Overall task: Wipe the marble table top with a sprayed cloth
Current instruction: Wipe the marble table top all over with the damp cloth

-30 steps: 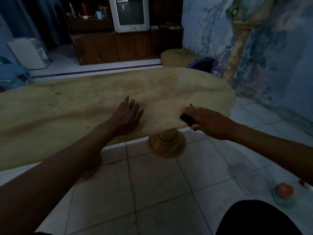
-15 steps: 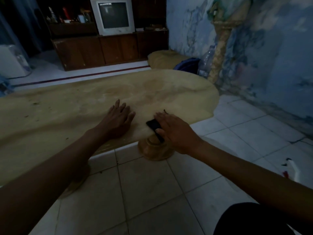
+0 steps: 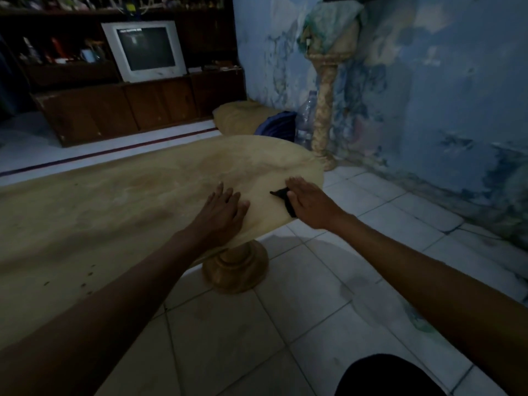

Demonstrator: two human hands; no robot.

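Observation:
The tan marble table top (image 3: 120, 201) stretches across the left and middle of the head view, resting on a turned pedestal base (image 3: 235, 268). My left hand (image 3: 221, 214) lies flat on the top near its front edge, fingers spread, holding nothing. My right hand (image 3: 310, 204) presses a small dark cloth (image 3: 284, 200) flat against the marble near the table's right end; most of the cloth is hidden under the palm.
White floor tiles (image 3: 257, 338) run below and right of the table. A stone column stand (image 3: 324, 110), a plastic bottle (image 3: 305, 118) and a blue bag (image 3: 278, 125) sit by the peeling blue wall. A wooden cabinet with a TV (image 3: 144, 50) stands behind.
My right hand has slid the cloth away from the front edge, farther onto the top toward the table's right end. The left hand stays planted flat; the view shifted.

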